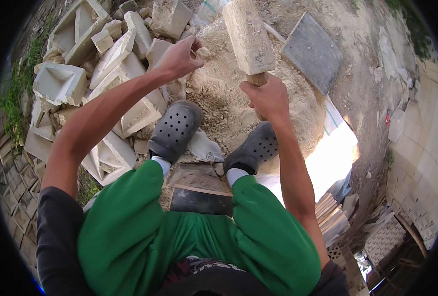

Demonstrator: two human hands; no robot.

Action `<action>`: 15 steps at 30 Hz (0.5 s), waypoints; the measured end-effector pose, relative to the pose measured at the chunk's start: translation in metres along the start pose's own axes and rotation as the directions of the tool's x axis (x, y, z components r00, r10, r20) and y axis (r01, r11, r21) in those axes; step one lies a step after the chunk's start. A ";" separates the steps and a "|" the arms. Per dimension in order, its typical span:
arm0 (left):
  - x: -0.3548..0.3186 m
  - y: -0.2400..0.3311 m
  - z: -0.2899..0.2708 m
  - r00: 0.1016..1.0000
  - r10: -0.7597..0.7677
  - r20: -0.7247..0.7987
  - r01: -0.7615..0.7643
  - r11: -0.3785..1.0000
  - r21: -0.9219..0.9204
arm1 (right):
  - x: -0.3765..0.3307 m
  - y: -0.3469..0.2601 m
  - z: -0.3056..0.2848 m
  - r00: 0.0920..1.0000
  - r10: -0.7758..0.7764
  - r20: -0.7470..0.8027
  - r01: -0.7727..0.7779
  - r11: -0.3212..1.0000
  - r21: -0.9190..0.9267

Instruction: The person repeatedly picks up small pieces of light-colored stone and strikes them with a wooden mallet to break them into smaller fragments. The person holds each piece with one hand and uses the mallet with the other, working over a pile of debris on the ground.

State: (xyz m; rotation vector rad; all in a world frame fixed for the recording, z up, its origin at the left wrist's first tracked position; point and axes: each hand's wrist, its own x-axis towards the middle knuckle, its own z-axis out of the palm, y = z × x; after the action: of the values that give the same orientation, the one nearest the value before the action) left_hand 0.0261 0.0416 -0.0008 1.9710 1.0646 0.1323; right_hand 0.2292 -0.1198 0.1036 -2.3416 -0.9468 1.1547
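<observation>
My right hand [268,96] grips the wooden handle of a large pale mallet [248,34], whose blocky head points away from me above a mound of crushed stone powder [219,98]. My left hand [182,56] is closed around a small lump of pale stone [202,51] at the top edge of the mound, just left of the mallet head. I sit with green trousers and grey perforated clogs [175,129], both feet resting on the mound.
A heap of broken pale moulded blocks [105,64] lies to the left. A dark square slab [312,52] lies beyond the mound at right. A dark board [199,200] sits between my legs. Stacked patterned tiles [386,237] and wood strips [332,214] are at lower right.
</observation>
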 end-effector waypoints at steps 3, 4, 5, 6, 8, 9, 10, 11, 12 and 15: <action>-0.002 0.000 -0.004 0.999 0.004 0.042 -0.004 1.000 -0.014 | -0.009 -0.001 0.004 0.983 -0.173 -0.062 0.181 0.969 0.168; -0.002 0.000 -0.002 0.999 0.012 0.044 -0.010 0.999 -0.038 | -0.009 0.003 0.010 0.969 -0.227 -0.093 0.243 0.943 0.228; -0.002 0.000 -0.001 0.999 0.018 0.045 -0.015 0.998 -0.057 | -0.002 0.015 0.024 0.950 -0.287 -0.122 0.307 0.931 0.196; -0.001 -0.001 0.000 0.999 0.020 0.040 -0.018 0.998 -0.064 | 0.011 0.033 0.044 0.926 -0.346 -0.151 0.368 0.916 0.160; -0.001 -0.006 0.004 1.000 0.015 0.026 -0.013 0.997 -0.078 | 0.018 0.043 0.058 0.950 -0.297 -0.097 0.307 0.945 0.115; -0.001 -0.008 0.006 1.000 0.012 0.020 -0.011 0.998 -0.058 | 0.020 0.048 0.060 0.983 -0.180 -0.024 0.181 0.978 0.098; -0.002 -0.008 0.007 1.000 0.008 0.018 -0.008 0.999 -0.035 | 0.020 0.049 0.062 0.997 -0.057 0.047 0.053 0.996 0.076; -0.004 -0.008 0.006 1.000 0.004 0.012 -0.004 1.000 -0.013 | 0.011 0.037 0.052 0.978 0.080 0.195 -0.122 0.970 0.213; -0.006 -0.007 0.007 1.000 0.003 0.004 -0.003 1.000 -0.006 | 0.006 0.033 0.046 0.975 0.107 0.196 -0.150 0.964 0.222; -0.006 0.011 0.005 1.000 -0.001 -0.026 0.001 1.000 -0.019 | 0.000 0.031 0.022 0.975 0.152 0.163 -0.183 0.962 0.200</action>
State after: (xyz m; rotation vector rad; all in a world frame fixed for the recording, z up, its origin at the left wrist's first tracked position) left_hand 0.0319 0.0310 0.0060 1.9569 1.0770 0.1672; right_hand 0.2246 -0.1413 0.0724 -2.2201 -0.6402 1.4358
